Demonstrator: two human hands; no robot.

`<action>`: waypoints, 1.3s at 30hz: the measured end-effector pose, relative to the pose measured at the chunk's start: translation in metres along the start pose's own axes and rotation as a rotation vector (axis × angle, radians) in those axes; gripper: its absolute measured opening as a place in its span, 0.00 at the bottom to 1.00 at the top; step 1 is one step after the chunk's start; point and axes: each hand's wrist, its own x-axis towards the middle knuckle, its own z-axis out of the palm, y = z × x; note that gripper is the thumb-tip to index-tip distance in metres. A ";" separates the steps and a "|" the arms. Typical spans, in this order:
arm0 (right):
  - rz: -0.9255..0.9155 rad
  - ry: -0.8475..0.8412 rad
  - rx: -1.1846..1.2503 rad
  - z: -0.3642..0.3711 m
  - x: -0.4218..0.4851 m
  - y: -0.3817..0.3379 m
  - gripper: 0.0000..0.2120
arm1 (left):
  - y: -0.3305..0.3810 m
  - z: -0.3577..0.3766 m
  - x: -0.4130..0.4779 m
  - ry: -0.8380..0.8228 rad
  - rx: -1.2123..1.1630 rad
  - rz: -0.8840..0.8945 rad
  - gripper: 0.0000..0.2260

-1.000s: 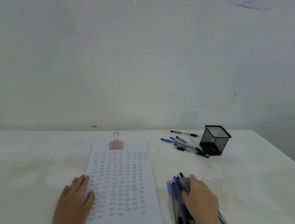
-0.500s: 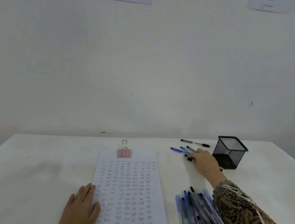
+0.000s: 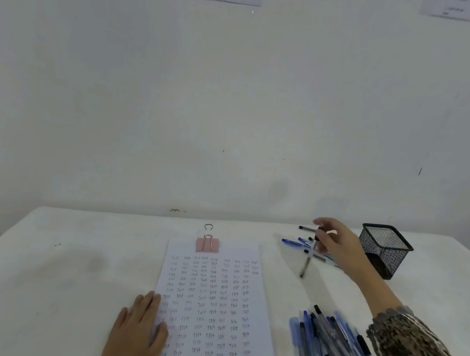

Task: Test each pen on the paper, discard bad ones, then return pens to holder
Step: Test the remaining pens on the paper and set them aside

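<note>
Beside the holder (image 3: pixel 385 249), the right hand (image 3: pixel 338 245) pinched a pen (image 3: pixel 305 265), likely for testing; the left hand (image 3: pixel 138 331) lay flat, pinning the paper (image 3: pixel 212 308).

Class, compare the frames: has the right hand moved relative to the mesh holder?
Yes. The right hand left the pen pile for the mesh holder, now pinching a pen beside it.

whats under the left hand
The left hand rests flat on the left edge of the paper, its outer side on the table. Rows of test marks run under its fingers; the writing there is covered.
</note>
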 end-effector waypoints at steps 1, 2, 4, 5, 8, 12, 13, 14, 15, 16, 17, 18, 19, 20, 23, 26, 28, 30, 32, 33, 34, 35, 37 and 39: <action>0.059 0.068 0.210 0.001 -0.004 -0.004 0.07 | 0.000 0.001 0.000 0.009 0.008 0.004 0.24; 0.136 0.130 0.407 0.001 -0.008 -0.006 0.08 | 0.000 0.002 0.001 0.030 0.002 0.011 0.24; 0.364 0.145 0.685 0.006 -0.019 -0.006 0.10 | -0.002 0.005 0.004 0.080 -0.056 0.039 0.25; 0.497 0.059 0.727 0.010 -0.026 -0.004 0.08 | -0.002 0.004 0.005 0.068 -0.127 0.028 0.28; 0.746 -0.341 0.686 0.034 -0.052 -0.009 0.04 | 0.002 0.005 0.005 0.150 -0.248 -0.009 0.42; 0.807 -0.453 0.965 0.079 -0.076 -0.027 0.10 | 0.007 -0.006 0.001 0.160 -0.204 -0.040 0.46; 0.775 -0.403 1.002 0.090 -0.080 -0.033 0.14 | 0.008 -0.008 0.000 0.155 -0.193 -0.047 0.46; 0.718 -0.332 1.018 0.098 -0.082 -0.039 0.16 | 0.008 -0.008 0.000 0.146 -0.189 -0.056 0.46; 0.658 -0.249 1.031 0.105 -0.083 -0.041 0.17 | 0.008 -0.008 0.000 0.140 -0.189 -0.059 0.46; 0.610 -0.186 1.067 0.109 -0.082 -0.045 0.16 | 0.008 -0.007 -0.001 0.137 -0.192 -0.059 0.46; 0.586 -0.144 1.119 0.111 -0.081 -0.048 0.14 | 0.008 -0.006 -0.001 0.133 -0.194 -0.058 0.46; 0.571 -0.115 1.186 0.111 -0.080 -0.050 0.10 | 0.008 -0.006 0.000 0.133 -0.199 -0.057 0.46; 0.561 -0.102 1.244 0.109 -0.079 -0.048 0.10 | 0.008 -0.005 0.000 0.135 -0.201 -0.055 0.46; 0.549 -0.093 1.295 0.107 -0.078 -0.044 0.14 | 0.008 -0.005 -0.001 0.138 -0.204 -0.055 0.45; 0.545 0.008 1.410 0.095 -0.080 -0.032 0.29 | 0.009 -0.005 -0.002 0.146 -0.201 -0.055 0.45; 0.553 0.148 1.443 0.090 -0.082 -0.022 0.25 | 0.009 -0.006 -0.003 0.143 -0.198 -0.056 0.45; 0.533 0.176 1.488 0.087 -0.083 -0.017 0.25 | 0.008 -0.006 -0.003 0.139 -0.194 -0.052 0.45; 0.524 0.170 1.513 0.084 -0.084 -0.016 0.31 | 0.008 -0.005 -0.003 0.137 -0.199 -0.049 0.45; 0.516 0.162 1.514 0.082 -0.081 -0.014 0.32 | 0.008 -0.005 -0.003 0.131 -0.210 -0.051 0.45; 0.511 0.166 1.510 0.081 -0.080 -0.014 0.31 | 0.008 -0.006 -0.003 0.128 -0.206 -0.051 0.46; 0.504 0.176 1.516 0.082 -0.079 -0.014 0.29 | 0.008 -0.006 -0.003 0.125 -0.197 -0.050 0.46; 0.491 0.188 1.543 0.083 -0.078 -0.012 0.29 | 0.008 -0.006 -0.003 0.122 -0.187 -0.051 0.46; 0.461 0.197 1.609 0.085 -0.076 -0.013 0.28 | 0.007 -0.006 -0.002 0.119 -0.174 -0.051 0.45; 0.434 0.193 1.640 0.090 -0.068 -0.014 0.28 | 0.008 -0.006 -0.002 0.118 -0.180 -0.051 0.45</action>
